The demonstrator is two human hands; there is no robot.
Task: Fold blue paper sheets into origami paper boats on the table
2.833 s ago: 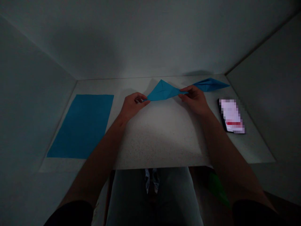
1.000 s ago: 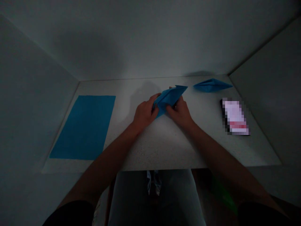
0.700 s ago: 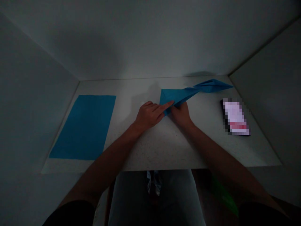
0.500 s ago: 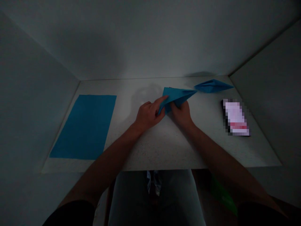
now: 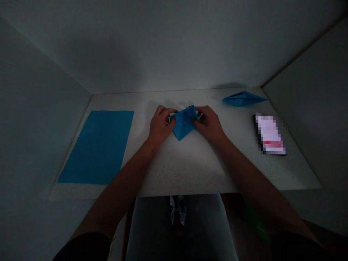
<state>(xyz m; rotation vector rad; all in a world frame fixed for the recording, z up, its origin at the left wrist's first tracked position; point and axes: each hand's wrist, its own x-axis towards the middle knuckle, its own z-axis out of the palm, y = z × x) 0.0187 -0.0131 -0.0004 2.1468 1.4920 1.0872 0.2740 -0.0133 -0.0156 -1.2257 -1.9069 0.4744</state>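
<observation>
Over the middle of the white table, a folded blue paper [image 5: 183, 124] is held between my two hands, one corner pointing down toward me. My left hand [image 5: 161, 125] pinches its left edge, thumb in front and fingers behind. On the opposite side, my right hand [image 5: 210, 122] grips the right edge with the thumb pressed on the front face. The fingers behind the paper are partly hidden.
A flat blue sheet [image 5: 99, 146] lies at the left of the table [image 5: 174, 174]. Toward the back right sits a folded blue paper boat [image 5: 244, 99], and nearer me a phone [image 5: 270, 134] with a blurred lit screen. Walls enclose the table's back and sides.
The folded paper has been turned, from its long point facing right to a corner facing me. My hands have moved apart to its two sides, shifting slightly left.
</observation>
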